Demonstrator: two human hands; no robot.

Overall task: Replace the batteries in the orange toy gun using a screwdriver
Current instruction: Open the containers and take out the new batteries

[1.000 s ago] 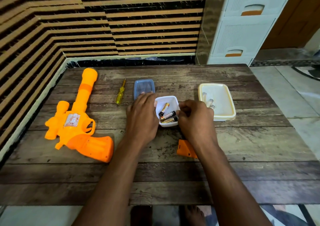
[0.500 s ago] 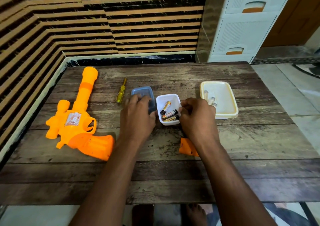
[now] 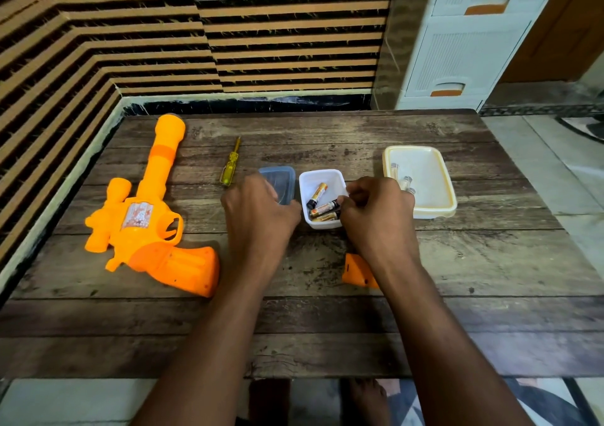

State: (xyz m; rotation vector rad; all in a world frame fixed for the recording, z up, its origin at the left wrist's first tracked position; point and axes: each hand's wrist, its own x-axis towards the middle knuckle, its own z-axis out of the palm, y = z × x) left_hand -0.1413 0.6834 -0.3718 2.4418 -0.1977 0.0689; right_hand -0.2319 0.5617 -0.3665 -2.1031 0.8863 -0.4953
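Note:
The orange toy gun (image 3: 147, 216) lies on the left of the wooden table (image 3: 490, 262), barrel pointing away. A yellow screwdriver (image 3: 230, 161) lies to its right. At the centre a small white container (image 3: 322, 177) holds three batteries (image 3: 322, 208). My left hand (image 3: 258, 219) grips the blue lid (image 3: 281, 177) just left of the container. My right hand (image 3: 376, 219) has curled fingers on the container's right rim, fingertips close to the batteries. The orange battery cover (image 3: 358, 270) lies under my right wrist, partly hidden.
A cream tray (image 3: 425, 210) with a few small pale items stands right of my right hand. A striped wall runs along the left and back. A white drawer unit (image 3: 467, 46) stands beyond the back right corner. Bare wood shows along the table's near side.
My left hand left the container's left side, moved onto the blue lid and drew it nearer. My right hand stayed at the container's right rim.

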